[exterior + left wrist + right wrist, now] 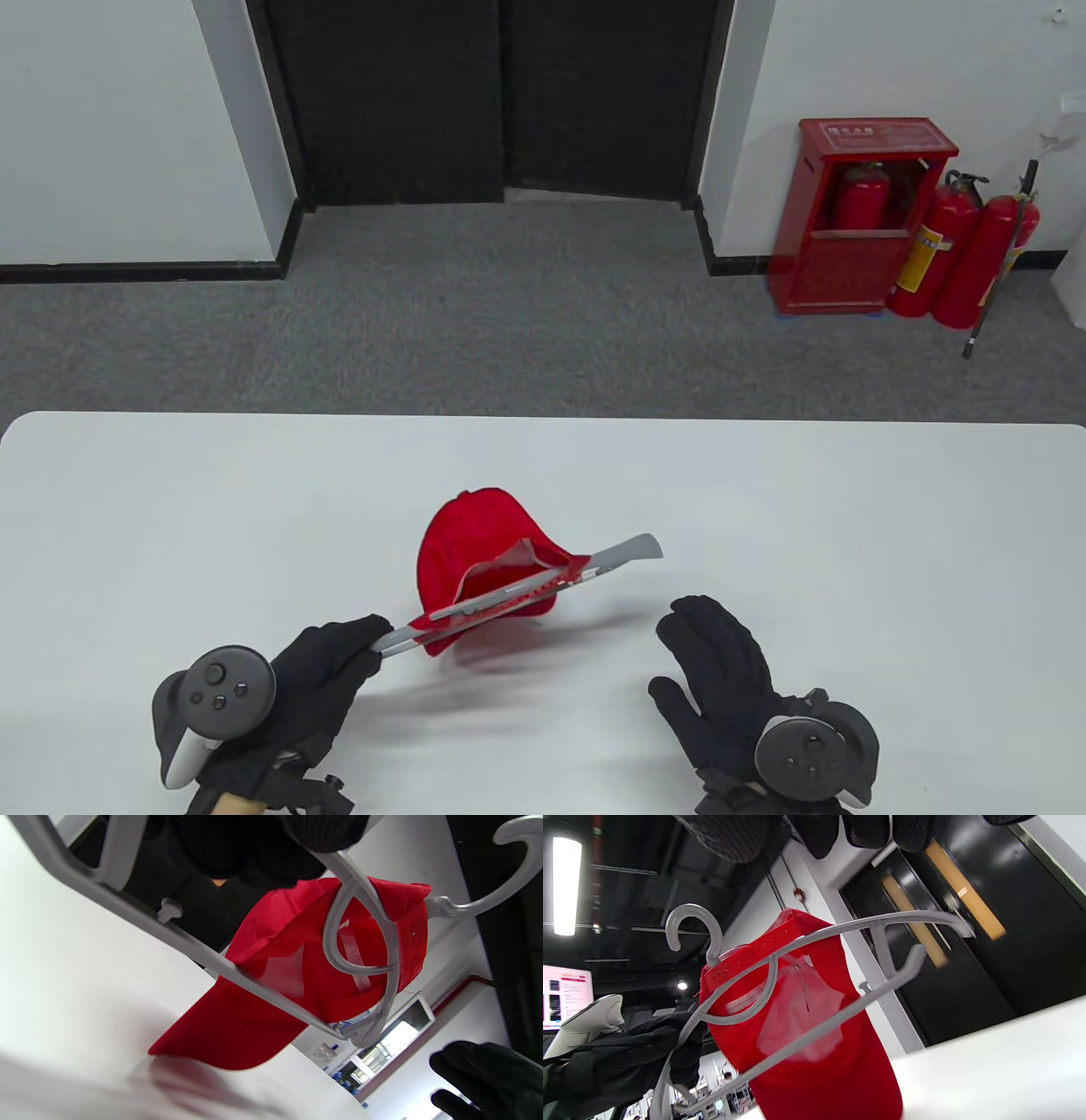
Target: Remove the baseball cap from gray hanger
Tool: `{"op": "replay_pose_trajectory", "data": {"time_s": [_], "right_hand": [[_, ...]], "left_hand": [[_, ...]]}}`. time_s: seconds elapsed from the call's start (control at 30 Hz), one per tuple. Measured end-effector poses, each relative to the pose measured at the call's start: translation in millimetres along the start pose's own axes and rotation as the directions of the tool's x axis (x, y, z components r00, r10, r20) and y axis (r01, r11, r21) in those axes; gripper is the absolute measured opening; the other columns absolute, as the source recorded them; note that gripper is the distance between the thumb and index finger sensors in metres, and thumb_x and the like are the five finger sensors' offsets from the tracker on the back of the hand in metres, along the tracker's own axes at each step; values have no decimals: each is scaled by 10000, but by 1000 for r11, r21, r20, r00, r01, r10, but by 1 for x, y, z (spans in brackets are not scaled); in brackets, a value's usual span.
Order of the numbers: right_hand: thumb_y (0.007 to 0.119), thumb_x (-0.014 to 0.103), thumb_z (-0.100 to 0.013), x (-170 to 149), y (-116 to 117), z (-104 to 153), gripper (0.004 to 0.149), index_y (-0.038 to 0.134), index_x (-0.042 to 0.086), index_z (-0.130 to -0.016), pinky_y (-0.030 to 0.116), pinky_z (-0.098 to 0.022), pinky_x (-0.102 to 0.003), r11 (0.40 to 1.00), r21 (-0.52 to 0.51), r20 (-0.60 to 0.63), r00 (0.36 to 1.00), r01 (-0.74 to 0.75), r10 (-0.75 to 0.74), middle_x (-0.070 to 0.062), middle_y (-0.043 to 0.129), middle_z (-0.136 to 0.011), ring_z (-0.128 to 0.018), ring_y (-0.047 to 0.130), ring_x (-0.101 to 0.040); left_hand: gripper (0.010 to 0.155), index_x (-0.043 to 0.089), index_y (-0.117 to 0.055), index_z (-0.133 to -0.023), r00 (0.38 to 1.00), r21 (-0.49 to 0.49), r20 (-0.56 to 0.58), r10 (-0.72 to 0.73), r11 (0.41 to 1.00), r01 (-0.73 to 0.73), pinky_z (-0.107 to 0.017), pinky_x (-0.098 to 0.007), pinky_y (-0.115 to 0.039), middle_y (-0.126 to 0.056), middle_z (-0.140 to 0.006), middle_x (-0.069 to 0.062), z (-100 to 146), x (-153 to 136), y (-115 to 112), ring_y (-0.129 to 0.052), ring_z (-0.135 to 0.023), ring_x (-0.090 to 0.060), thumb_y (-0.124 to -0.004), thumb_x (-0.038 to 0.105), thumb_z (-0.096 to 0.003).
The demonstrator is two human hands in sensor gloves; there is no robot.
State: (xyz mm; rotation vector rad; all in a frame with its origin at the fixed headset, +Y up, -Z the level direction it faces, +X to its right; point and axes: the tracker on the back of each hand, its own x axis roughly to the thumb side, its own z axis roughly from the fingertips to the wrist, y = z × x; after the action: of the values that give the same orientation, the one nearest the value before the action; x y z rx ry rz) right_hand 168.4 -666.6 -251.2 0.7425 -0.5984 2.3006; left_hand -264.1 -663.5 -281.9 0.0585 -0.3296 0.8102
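A red baseball cap (465, 541) hangs on a gray plastic hanger (615, 553) held above the white table (170, 509). My left hand (327, 666) grips the hanger's left end. In the left wrist view the cap (254, 1027) hangs by its back strap on the hanger (254, 982), its brim pointing toward the table. In the right wrist view the cap (835, 1073) and hanger (840, 1014) show the same. My right hand (713, 671) is open, fingers spread, to the right of the hanger and apart from it.
The table's far edge runs across the table view. Beyond it are gray carpet, a dark double door (501, 93) and a red extinguisher cabinet (857, 221) with two extinguishers (959, 255) at the back right.
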Motion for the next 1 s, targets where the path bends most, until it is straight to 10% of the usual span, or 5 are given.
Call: {"op": "replay_pose_trajectory", "data": {"time_s": [1.0], "right_hand": [[684,305,-555,35,-3,-1,392,762,144,-903,470,-616,-839,991,-128,148,989,46,-27,-191,724,-1027,-930,754,-447]], "left_hand": [[445,385,-805,-1006,978,-77,180,-104,990,120,-735,-618,-593,-980,-846,6,7,40,-28,-895,-729,-287,-741,367,-566]]}}
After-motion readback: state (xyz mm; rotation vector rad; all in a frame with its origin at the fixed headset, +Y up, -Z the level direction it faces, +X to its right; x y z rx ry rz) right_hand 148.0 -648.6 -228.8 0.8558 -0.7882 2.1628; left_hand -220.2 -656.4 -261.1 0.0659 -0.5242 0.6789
